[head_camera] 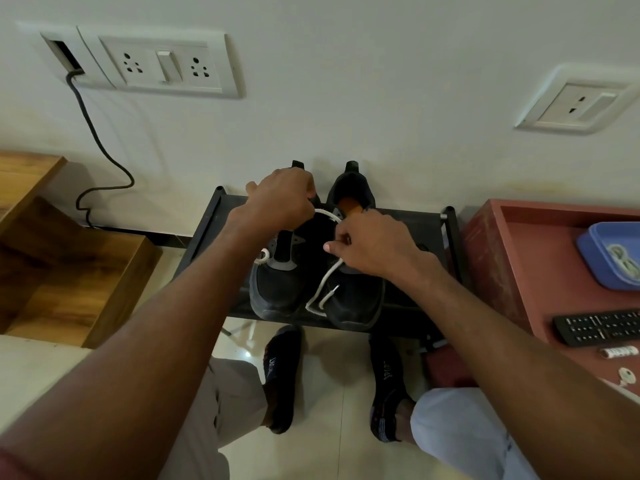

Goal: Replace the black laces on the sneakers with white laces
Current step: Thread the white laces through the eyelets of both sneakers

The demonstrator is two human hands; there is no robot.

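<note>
Two black sneakers stand side by side on a low black rack [207,216], toes toward me. My left hand [280,199] grips the upper part of the left sneaker [277,289], fingers curled at its collar. My right hand [370,244] pinches a white lace [323,282] over the gap between the shoes. The lace arcs from my left hand to my right, then hangs down in a loop between the toes. A short white lace end shows at the left sneaker's lower eyelet. The right sneaker [356,299] shows an orange insole at its opening. No black laces are visible.
A red cabinet [491,258] at the right carries a blue tray [595,251], a remote control [599,327] and small items. Wooden steps [69,265] stand at the left. Wall sockets and a dark cable [100,150] are behind. My socked feet [282,375] rest on the tiled floor below.
</note>
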